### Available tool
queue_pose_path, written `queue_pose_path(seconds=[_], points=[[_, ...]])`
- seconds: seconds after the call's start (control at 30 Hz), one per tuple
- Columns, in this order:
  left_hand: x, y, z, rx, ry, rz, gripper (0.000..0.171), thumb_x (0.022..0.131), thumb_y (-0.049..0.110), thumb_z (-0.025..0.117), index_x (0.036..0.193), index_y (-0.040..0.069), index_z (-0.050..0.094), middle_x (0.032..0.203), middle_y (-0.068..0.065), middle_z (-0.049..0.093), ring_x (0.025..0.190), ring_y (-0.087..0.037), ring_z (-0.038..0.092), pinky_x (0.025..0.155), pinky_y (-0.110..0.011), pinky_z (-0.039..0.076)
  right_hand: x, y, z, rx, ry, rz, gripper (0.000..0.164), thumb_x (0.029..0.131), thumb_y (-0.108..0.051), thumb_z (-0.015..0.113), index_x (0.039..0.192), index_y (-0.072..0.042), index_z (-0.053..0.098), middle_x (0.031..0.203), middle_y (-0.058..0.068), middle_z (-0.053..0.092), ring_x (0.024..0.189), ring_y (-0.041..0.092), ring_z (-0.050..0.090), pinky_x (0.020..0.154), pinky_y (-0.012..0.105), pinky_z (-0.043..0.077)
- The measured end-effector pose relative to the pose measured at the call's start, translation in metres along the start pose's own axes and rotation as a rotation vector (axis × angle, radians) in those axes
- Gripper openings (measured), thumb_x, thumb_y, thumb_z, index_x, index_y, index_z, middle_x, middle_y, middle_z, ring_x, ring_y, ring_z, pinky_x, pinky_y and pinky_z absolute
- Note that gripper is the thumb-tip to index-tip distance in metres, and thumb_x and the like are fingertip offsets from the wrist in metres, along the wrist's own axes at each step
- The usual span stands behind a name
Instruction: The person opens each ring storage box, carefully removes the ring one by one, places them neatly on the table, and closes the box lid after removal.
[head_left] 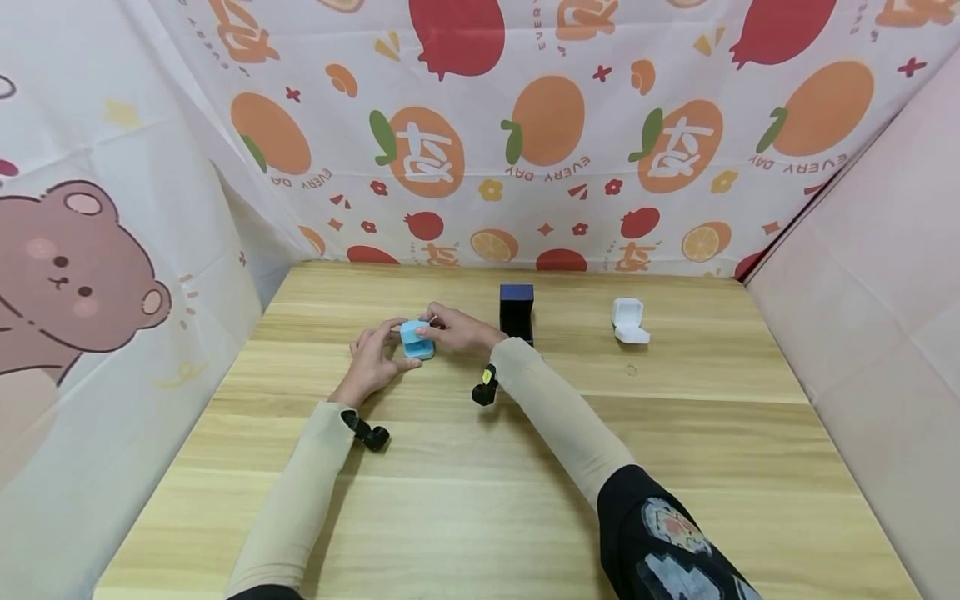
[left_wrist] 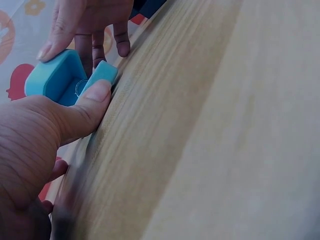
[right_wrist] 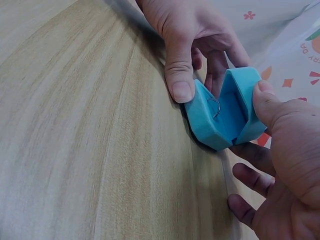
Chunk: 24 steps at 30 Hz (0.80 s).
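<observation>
A light-blue ring box [head_left: 417, 339] stands on the wooden table with its lid part-way raised. Inside, a thin silver ring [right_wrist: 215, 106] sits upright in the base. My left hand [head_left: 371, 360] grips the box from the left, its thumb pressed on the front of the base and a forefinger reaching behind. From the other side my right hand [head_left: 465, 331] holds the lid, thumb on its outer face. The right hand's other fingers spread loosely behind the box in the right wrist view.
Right of my hands stands an open dark-blue box [head_left: 517, 310] with a black inside. Farther right is an open white ring box [head_left: 630, 322], with a faint small ring [head_left: 631, 369] on the table in front of it. Fruit-printed cloth [head_left: 480, 142] hangs along the table's back edge.
</observation>
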<state>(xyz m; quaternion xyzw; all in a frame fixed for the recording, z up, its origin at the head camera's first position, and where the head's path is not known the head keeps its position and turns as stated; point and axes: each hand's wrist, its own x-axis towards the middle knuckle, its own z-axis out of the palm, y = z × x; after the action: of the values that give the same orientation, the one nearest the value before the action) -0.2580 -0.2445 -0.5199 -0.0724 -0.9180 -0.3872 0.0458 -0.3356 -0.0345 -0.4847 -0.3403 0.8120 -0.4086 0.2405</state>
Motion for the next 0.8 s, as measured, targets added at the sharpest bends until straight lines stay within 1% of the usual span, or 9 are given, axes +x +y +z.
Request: queue_pose_path(seconds=[0.03, 0.1, 0.2, 0.4, 0.8], points=[[-0.0006, 0.0001, 0.0001, -0.001, -0.003, -0.001, 0.074, 0.083, 0.026, 0.085, 0.147, 0.018, 0.048, 0.134, -0.018, 0.068, 0.115, -0.034, 0.043, 0.100, -0.056, 0.015, -0.0003, 0.0003, 0.0004, 0.007, 0.000, 0.005, 0.028, 0.106, -0.040, 0.046, 0.123, -0.017, 0.050, 0.139, 0.005, 0.058, 0.125, 0.016, 0.057, 0.107, 0.033, 0.047], [-0.0011, -0.0002, 0.0003, 0.000, -0.005, -0.003, 0.075, 0.083, 0.026, 0.085, 0.147, 0.017, 0.048, 0.134, -0.019, 0.068, 0.116, -0.034, 0.043, 0.100, -0.056, 0.015, -0.0001, 0.0009, 0.0007, 0.015, 0.003, 0.008, 0.028, 0.106, -0.040, 0.047, 0.123, -0.018, 0.050, 0.137, 0.005, 0.058, 0.123, 0.018, 0.058, 0.105, 0.033, 0.048], [-0.0008, -0.0005, 0.0005, 0.010, 0.000, -0.004, 0.076, 0.083, 0.026, 0.085, 0.148, 0.017, 0.047, 0.133, -0.019, 0.068, 0.116, -0.035, 0.043, 0.098, -0.055, 0.016, -0.0001, 0.0005, 0.0000, 0.020, 0.004, 0.013, 0.029, 0.106, -0.041, 0.047, 0.123, -0.018, 0.051, 0.138, 0.005, 0.058, 0.122, 0.017, 0.057, 0.104, 0.033, 0.047], [-0.0005, 0.0006, 0.0000, 0.004, -0.007, -0.008, 0.077, 0.083, 0.025, 0.085, 0.149, 0.015, 0.046, 0.134, -0.021, 0.066, 0.118, -0.036, 0.043, 0.101, -0.058, 0.015, 0.0009, 0.0001, -0.0022, 0.022, 0.003, 0.022, 0.028, 0.106, -0.041, 0.046, 0.122, -0.019, 0.051, 0.138, 0.004, 0.058, 0.122, 0.016, 0.057, 0.105, 0.033, 0.047], [0.0006, -0.0004, 0.0003, 0.005, -0.007, -0.015, 0.078, 0.083, 0.025, 0.085, 0.149, 0.015, 0.046, 0.133, -0.020, 0.067, 0.120, -0.036, 0.043, 0.104, -0.059, 0.014, 0.0026, 0.0009, -0.0029, 0.017, 0.006, 0.009, 0.029, 0.107, -0.041, 0.045, 0.123, -0.018, 0.051, 0.139, 0.007, 0.058, 0.119, 0.017, 0.058, 0.105, 0.034, 0.048]])
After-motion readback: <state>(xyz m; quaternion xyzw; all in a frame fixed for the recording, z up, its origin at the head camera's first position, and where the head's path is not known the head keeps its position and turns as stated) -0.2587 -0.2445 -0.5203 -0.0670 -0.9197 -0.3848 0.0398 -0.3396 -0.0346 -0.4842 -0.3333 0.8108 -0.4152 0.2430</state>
